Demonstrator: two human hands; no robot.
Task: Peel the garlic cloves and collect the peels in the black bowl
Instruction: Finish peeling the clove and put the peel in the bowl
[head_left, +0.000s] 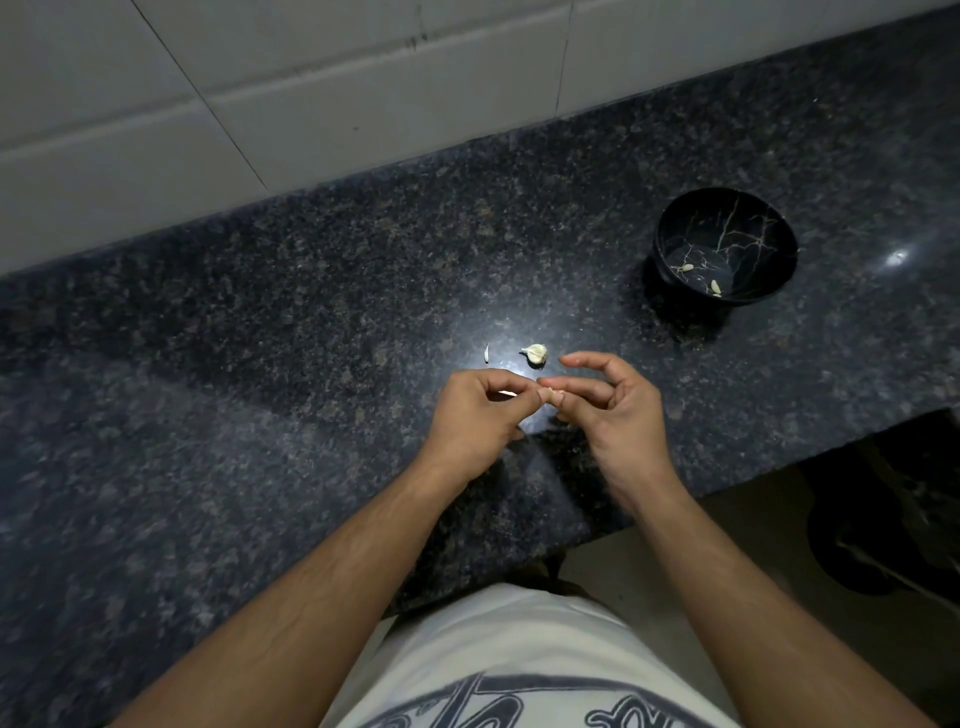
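Both hands are working close together above the dark granite counter (260, 364), near its front edge. The left hand (475, 415) is pinching a pale sliver, seemingly a strip of peel (506, 395), between thumb and curled fingers. The right hand (613, 410) is pinching a small garlic clove (555, 397) at its thumb and fingertips, with the index finger lifting clear above. The clove is tiny and half hidden by the fingers, so how much skin is left on it is hard to say.

A larger piece of garlic (535, 354) is lying on the counter just beyond the hands, with a thin scrap (487, 353) beside it to the left. The black bowl (670, 260) is standing well apart, off to the right and farther back; two pale bits are sitting in its bottom.

Risks: peel is light and is being pulled in mid-air, so a torn flake could be dropping to the counter or over the front edge to the floor. The bowl is far enough off that every carry is a chance to shed bits. The small, slick clove could be slipping from the right-hand pinch.

Room: open counter is lying between hands and bowl, nothing blocking the reach. The tiled wall (311, 104) is closing off the back; the counter is ending in a step just right of the hands.
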